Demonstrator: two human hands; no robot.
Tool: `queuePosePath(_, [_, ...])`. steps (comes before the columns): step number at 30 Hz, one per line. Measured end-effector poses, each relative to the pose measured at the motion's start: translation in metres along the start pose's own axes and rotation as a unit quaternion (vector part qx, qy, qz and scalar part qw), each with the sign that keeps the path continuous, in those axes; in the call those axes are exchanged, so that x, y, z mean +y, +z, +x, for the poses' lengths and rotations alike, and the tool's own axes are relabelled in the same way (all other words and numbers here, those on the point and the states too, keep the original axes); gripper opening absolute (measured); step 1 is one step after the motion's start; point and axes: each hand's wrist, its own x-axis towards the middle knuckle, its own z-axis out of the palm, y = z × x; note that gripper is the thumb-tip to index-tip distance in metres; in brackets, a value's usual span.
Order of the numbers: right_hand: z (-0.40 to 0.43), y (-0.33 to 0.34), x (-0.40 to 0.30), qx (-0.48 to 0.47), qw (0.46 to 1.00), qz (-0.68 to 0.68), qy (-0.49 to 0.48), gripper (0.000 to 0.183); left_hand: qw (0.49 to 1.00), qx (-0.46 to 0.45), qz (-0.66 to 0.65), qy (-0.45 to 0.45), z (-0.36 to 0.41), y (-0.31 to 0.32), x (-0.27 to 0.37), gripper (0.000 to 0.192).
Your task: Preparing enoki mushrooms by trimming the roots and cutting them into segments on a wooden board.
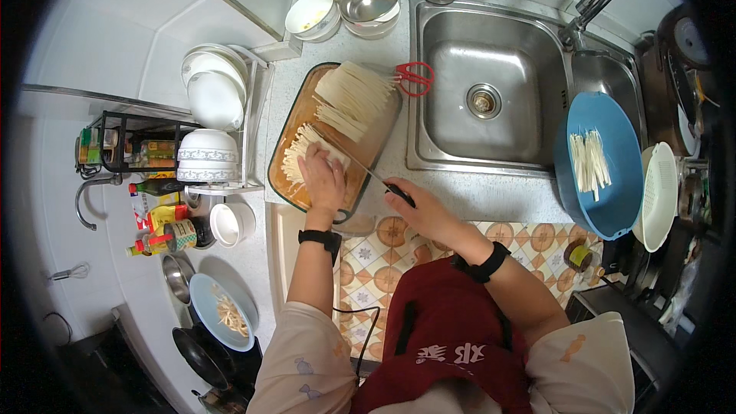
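Observation:
A wooden cutting board (280, 179) with a dark rim lies on the counter left of the sink. My left hand (321, 177) rests with its fingers over a bundle of enoki mushrooms (298, 149) on the board's near half. In my right hand (424, 211) is the black handle of a kitchen knife (366, 168). Its blade slants across the board, along the far side of the held bundle. Beyond the blade lies a larger, loosely spread pile of enoki mushrooms (353, 92). Red-handled scissors (422, 79) lie between this pile and the sink, their blades hard to make out.
A steel sink (489, 149) with a faucet (598, 0) stands right of the board. The blue basin (621, 178) at its right holds enoki. Stacked bowls (313, 14) sit behind the board; a dish rack (247, 184) stands left. A light-blue bowl (201, 293) holds pale strips.

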Motion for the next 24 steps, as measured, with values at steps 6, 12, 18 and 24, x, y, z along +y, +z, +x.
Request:
queuePosePath(6, [0.027, -0.002, 0.006, -0.009, 1.0, -0.012, -0.026, 0.041, 1.0, 0.016, 0.02, 0.016, 0.0, -0.001, 0.002, 0.022])
queuePosePath(12, [0.057, 0.011, -0.002, -0.024, 0.999, -0.042, -0.003, 0.04, 1.0, 0.01, 0.02, 0.006, -0.002, -0.002, 0.002, 0.022])
queuePosePath(18, [0.083, 0.009, -0.002, 0.125, 0.977, -0.075, -0.155, 0.04, 0.999, 0.023, 0.016, 0.029, 0.001, 0.001, 0.003, 0.021])
queuePosePath(24, [0.035, -0.004, -0.011, 0.034, 0.999, -0.016, -0.035, 0.048, 0.999, 0.029, 0.001, 0.023, -0.002, -0.001, 0.0, 0.021])
